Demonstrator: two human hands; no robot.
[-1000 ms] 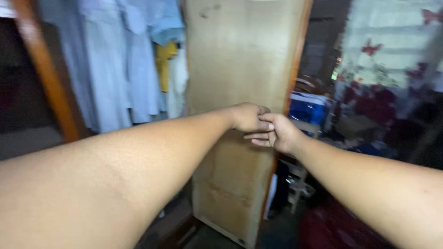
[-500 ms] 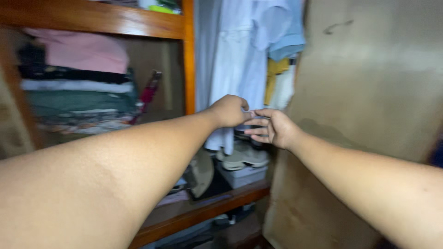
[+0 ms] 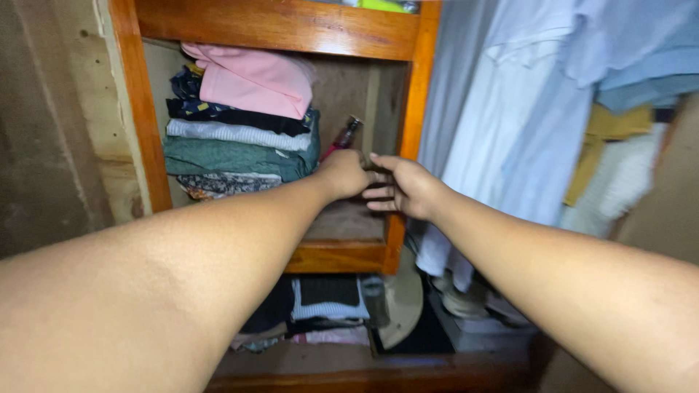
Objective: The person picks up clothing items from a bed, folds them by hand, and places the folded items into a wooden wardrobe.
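Both my arms reach forward to an open wooden wardrobe point(image 3: 280, 25). My left hand point(image 3: 341, 175) is curled into a fist in front of the shelf opening, and nothing shows inside it. My right hand point(image 3: 405, 188) is right beside it, with the thumb and loosely spread fingertips touching the left fist. Just behind the hands, a red-handled object point(image 3: 341, 140) leans in the shelf. To the left of the hands, a stack of folded clothes point(image 3: 240, 124) topped by a pink piece fills the shelf.
Pale blue and white garments point(image 3: 524, 109) hang to the right of the orange wooden post point(image 3: 409, 131). The lower compartment holds folded clothes point(image 3: 328, 298), a round tan object point(image 3: 404, 306) and a grey box point(image 3: 488, 327). A rough board wall point(image 3: 51, 145) stands at left.
The view has swung left from a plywood door panel past the hanging clothes to the shelf of folded clothes. My hands have stayed together, touching, the whole time.
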